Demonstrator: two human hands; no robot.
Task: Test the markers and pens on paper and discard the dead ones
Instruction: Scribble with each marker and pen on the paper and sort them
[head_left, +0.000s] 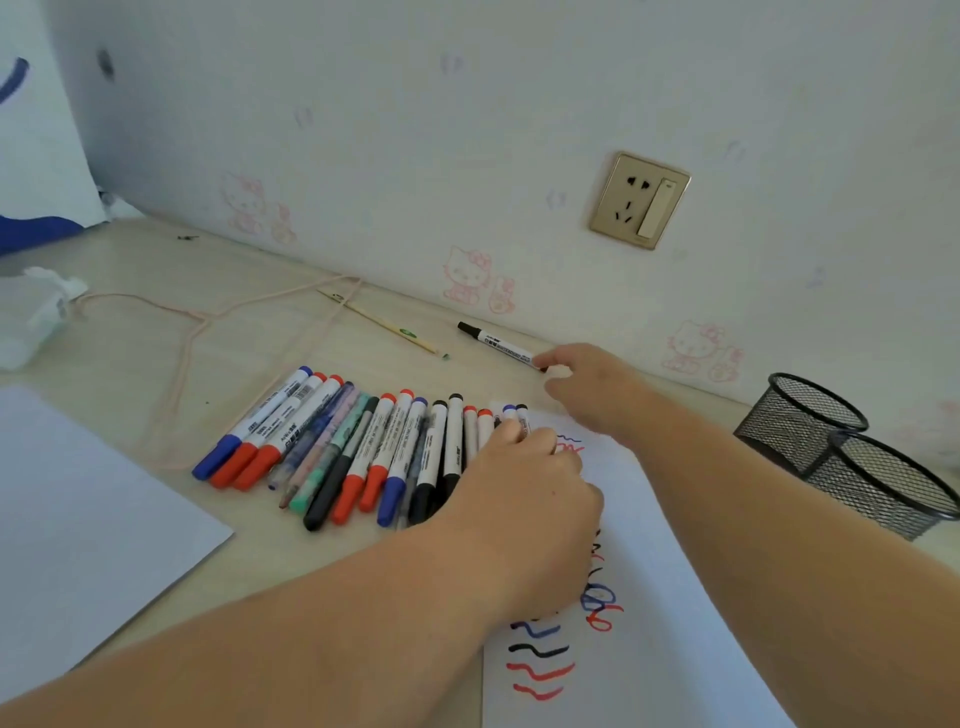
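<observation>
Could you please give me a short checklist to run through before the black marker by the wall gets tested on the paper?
1. Right hand has the black whiteboard marker by its rear end: ok.
2. Marker cap off, ready to write: not ok, the black cap is on.
3. Scribbled test paper has bare space: ok.
4. Left hand off the writing area: not ok, it rests on the marker row and the paper's edge.
5. Mesh baskets within reach for discards: ok.
6. Marker has ink: cannot tell.
</observation>
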